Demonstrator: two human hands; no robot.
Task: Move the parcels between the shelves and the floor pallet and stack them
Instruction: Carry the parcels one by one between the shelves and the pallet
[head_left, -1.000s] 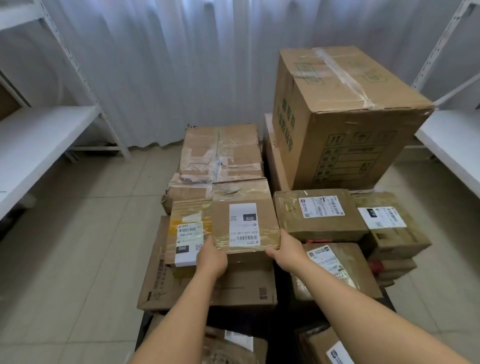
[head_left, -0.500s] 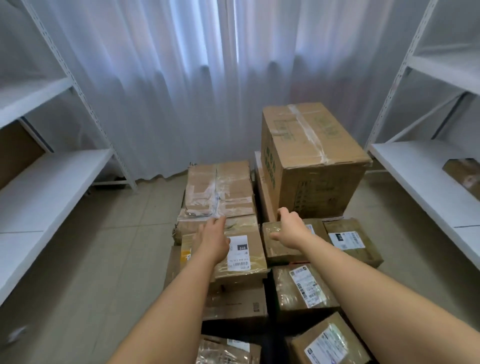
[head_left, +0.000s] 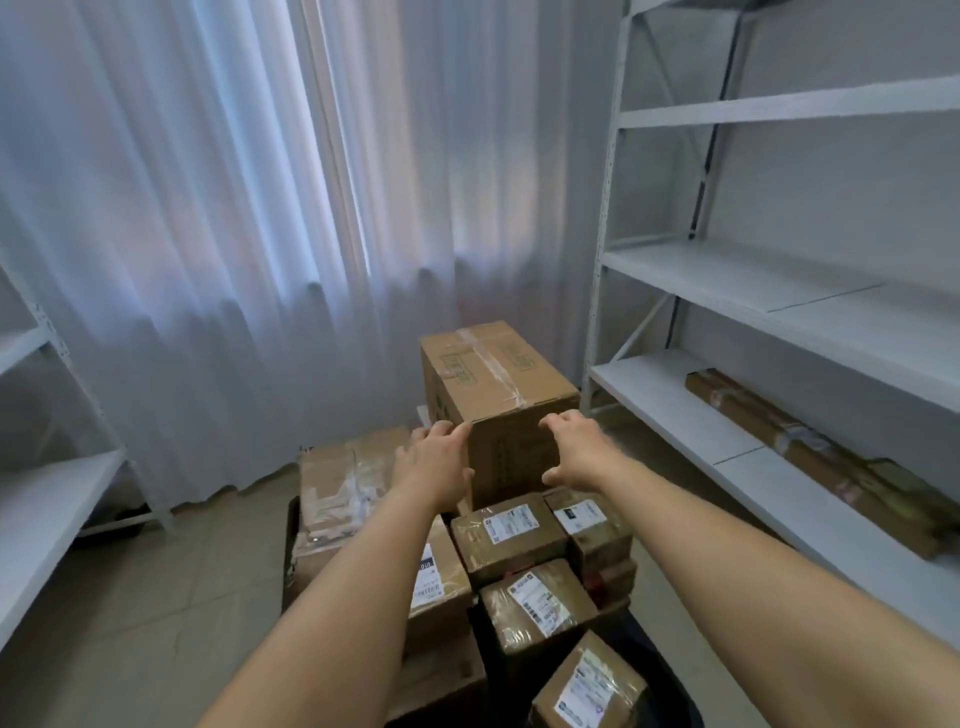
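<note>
I have both arms stretched out toward the large carton, the tall taped box that stands at the far end of the stack of parcels on the floor pallet, close to the white curtain. My left hand lies against the carton's near left corner, fingers straight and reaching along the upper edge, holding nothing. My right hand is at the near face on the right side, fingers spread and lightly bent with the thumb low; I cannot tell whether it touches the cardboard. Below my wrists sit the smaller parcels: a labelled parcel just in front of the carton, another labelled parcel touching it on the right, a taped flat parcel to the left, and more labelled ones nearer me. On the right stands the white shelf unit, and a long wrapped parcel lies on its lower shelf. Another shelf shows at the left edge.
</note>
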